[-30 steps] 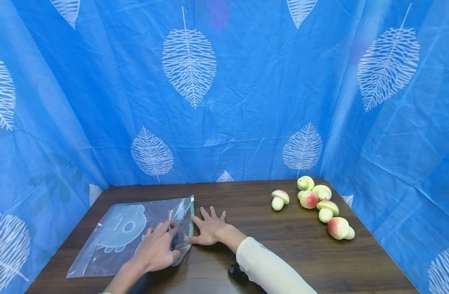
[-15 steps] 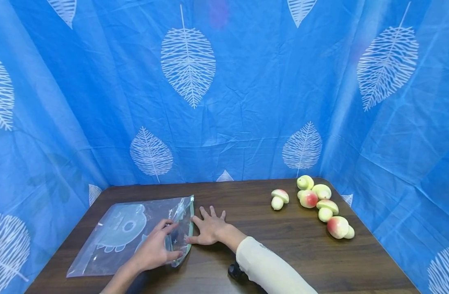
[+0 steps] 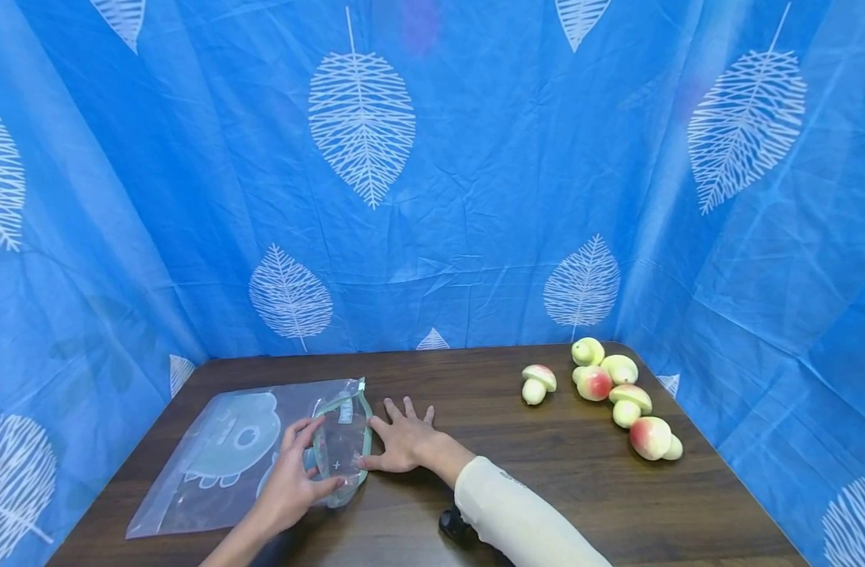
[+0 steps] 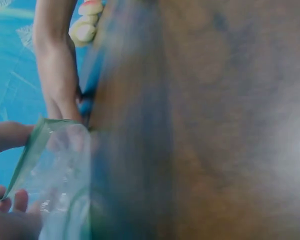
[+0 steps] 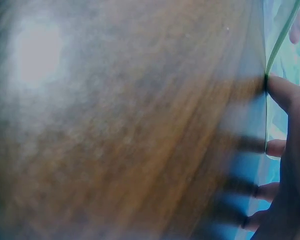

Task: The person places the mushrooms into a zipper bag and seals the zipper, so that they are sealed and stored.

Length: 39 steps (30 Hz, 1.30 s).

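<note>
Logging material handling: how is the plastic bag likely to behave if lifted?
The plastic bag is probably floppy: its green rim bows where the left hand holds it. It is likely light, as most of it lies thin and flat. It may slip easily, since its film looks smooth and glossy.

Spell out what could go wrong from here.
The left hand holds the plastic bag at its rim, so the mouth might fall shut. The spread right hand merely touches the edge and may slip. The frontmost mushroom-shaped piece, near the edge of the table, could roll off if bumped.
</note>
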Tool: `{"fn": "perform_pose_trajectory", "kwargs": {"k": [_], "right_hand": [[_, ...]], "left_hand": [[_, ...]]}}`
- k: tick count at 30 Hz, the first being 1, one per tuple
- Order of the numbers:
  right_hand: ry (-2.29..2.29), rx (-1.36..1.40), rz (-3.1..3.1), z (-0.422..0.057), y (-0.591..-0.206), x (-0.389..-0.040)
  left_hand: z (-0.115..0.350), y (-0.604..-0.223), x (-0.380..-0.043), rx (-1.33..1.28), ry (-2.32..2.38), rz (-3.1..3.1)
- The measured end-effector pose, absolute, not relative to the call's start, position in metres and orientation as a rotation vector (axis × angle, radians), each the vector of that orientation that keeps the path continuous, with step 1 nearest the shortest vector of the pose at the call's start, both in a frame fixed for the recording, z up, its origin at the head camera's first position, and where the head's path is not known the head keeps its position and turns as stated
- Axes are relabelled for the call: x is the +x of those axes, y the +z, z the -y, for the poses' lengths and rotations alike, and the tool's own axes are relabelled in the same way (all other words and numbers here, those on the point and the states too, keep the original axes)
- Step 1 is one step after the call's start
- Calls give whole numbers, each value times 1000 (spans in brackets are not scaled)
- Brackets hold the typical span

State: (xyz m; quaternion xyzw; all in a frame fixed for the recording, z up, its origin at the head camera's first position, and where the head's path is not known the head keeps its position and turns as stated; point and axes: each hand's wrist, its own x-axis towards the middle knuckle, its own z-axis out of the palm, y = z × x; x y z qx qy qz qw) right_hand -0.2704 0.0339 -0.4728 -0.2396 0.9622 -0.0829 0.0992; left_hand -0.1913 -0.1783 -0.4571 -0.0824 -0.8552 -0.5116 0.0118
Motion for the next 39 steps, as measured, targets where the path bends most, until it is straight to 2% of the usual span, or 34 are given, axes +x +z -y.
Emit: {"fn": "perform_pose_trajectory", "kwargs": {"k": [10, 23, 39], "right_hand": [[-255, -706, -2856, -34, -473, -270], [-291, -719, -2871, -36, -474, -271], [-434, -964, -2889, -62, -455, -272]], "left_hand": [[176, -467, -181, -184, -1868, 2518], [163, -477, -173, -163, -1801, 2535], [156, -480, -173, -176, -1757, 2543]]}}
